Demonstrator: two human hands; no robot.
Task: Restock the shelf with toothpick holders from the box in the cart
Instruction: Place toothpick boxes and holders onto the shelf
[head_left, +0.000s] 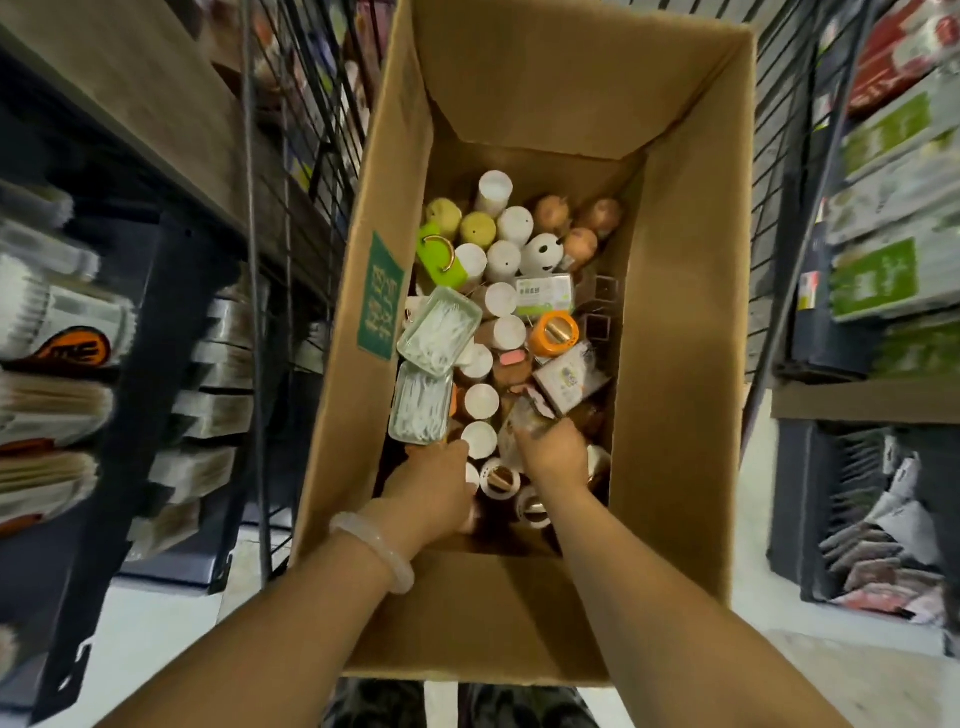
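The shelf (156, 119) runs along the left of the cart (291, 171), so whatever comes out of the box (680, 322) must travel that way. The left hand (434, 488) reaches down among the white-capped holders (480, 439) at the near end, fingers curled under; whether it grips one I cannot tell. The right hand (553, 449) pinches a clear-wrapped item just beyond, farther from the shelf.
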